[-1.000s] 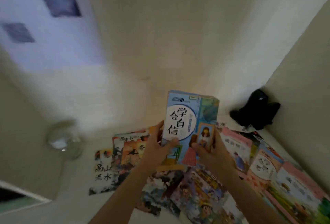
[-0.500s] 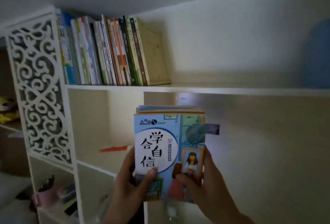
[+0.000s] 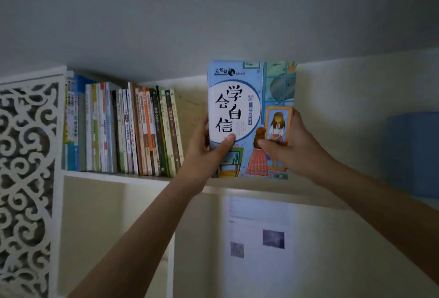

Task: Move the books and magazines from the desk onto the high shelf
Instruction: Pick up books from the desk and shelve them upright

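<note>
glossy blue book stack [image 3: 251, 119] upright at shelf [image 3: 114, 177] level; left hand [image 3: 205, 147], right hand [image 3: 288, 142] fingers grasping edges.

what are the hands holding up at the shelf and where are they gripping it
A stack of books, cover facing the camera. The left hand grips its left edge, the right hand its right edge, both on the lower half.

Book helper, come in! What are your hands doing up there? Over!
Left hand and right hand both gripping the blue book stack, upright at the high shelf. Row of books to its left, gap between. Nothing blocking.
</note>
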`<state>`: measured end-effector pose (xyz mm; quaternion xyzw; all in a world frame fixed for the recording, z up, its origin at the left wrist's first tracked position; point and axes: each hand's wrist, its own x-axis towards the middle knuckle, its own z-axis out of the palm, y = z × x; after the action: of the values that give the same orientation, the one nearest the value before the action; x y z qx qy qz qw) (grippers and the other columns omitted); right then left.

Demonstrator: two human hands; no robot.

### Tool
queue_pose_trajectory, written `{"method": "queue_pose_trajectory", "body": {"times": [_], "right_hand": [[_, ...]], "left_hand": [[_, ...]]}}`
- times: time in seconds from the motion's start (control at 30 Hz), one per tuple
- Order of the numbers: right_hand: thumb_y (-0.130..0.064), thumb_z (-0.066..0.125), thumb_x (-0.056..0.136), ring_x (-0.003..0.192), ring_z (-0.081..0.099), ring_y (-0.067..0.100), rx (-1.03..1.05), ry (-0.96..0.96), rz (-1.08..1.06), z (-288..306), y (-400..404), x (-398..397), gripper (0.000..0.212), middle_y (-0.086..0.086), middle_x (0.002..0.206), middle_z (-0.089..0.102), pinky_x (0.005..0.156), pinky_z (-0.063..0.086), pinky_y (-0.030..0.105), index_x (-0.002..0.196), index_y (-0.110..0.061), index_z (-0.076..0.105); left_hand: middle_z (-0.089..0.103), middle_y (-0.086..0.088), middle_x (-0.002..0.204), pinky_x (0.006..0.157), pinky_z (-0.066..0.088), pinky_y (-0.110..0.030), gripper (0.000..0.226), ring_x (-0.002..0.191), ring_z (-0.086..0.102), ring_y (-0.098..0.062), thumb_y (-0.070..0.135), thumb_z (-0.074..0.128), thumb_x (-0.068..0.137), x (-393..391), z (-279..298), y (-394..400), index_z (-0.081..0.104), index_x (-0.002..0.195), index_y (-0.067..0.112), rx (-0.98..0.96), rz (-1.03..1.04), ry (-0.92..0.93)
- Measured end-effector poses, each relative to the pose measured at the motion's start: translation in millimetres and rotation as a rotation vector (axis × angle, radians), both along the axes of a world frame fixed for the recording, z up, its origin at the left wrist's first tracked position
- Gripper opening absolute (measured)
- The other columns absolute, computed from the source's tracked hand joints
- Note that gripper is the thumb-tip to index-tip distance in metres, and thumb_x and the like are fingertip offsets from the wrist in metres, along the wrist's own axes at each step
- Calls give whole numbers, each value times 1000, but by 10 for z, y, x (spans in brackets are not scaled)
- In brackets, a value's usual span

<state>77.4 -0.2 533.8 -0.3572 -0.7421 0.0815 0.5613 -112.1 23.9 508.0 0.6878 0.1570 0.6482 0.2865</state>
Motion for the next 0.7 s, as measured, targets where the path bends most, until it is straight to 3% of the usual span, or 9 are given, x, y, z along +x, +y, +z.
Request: {"method": "queue_pose_trajectory", "body": {"times": [0.17,0.27,0.3,0.43,0.53,0.63,0.7], "right_hand": [[-9,69,85,100,66,11,-161,10,-6,-87,413,187,59,-2,115,64,90,55,38,133,-18,35],[-11,71,84,93,70,6,-239,99,114,-118,473,259,46,-7,110,69,67,58,23,123,-26,51],[-13,71,84,93,70,6,-240,135,131,-114,478,286,46,-10,108,70,64,58,24,123,-30,53],[1,71,81,100,67,5,-176,76,121,-162,567,341,70,-13,114,67,75,59,27,133,-35,41],[9,72,76,96,68,2,-203,46,113,-126,726,317,76,-12,110,67,68,59,24,133,-31,40],[13,70,76,96,69,10,-291,-19,170,13,942,207,76,-4,112,66,66,59,30,132,-28,39],[15,68,76,96,68,14,-341,-42,212,74,1114,61,77,-2,110,65,65,59,32,132,-28,38]], "left_hand": [[63,-4,124,76,59,-35,55,102,69,-16,14,63,90,163,-102,462,37,137,27,-162,-67,-15],[61,0,128,83,58,-40,61,107,66,-18,24,68,88,158,-127,625,35,138,31,-207,-97,43],[60,3,130,88,56,-43,68,112,64,-18,26,71,85,150,-118,664,32,140,36,-206,-94,79],[52,11,138,102,47,-44,83,128,49,-16,15,68,87,153,-133,744,18,144,49,-179,-97,165],[46,5,144,99,48,-52,84,128,50,-25,12,61,90,77,-170,759,13,145,53,-206,-127,161],[41,-2,136,104,43,-50,82,131,39,-26,23,70,81,-42,-97,730,21,145,39,-36,344,245],[39,-4,130,106,37,-36,81,129,33,-23,25,75,78,-109,-59,710,27,143,24,48,704,300]]}}
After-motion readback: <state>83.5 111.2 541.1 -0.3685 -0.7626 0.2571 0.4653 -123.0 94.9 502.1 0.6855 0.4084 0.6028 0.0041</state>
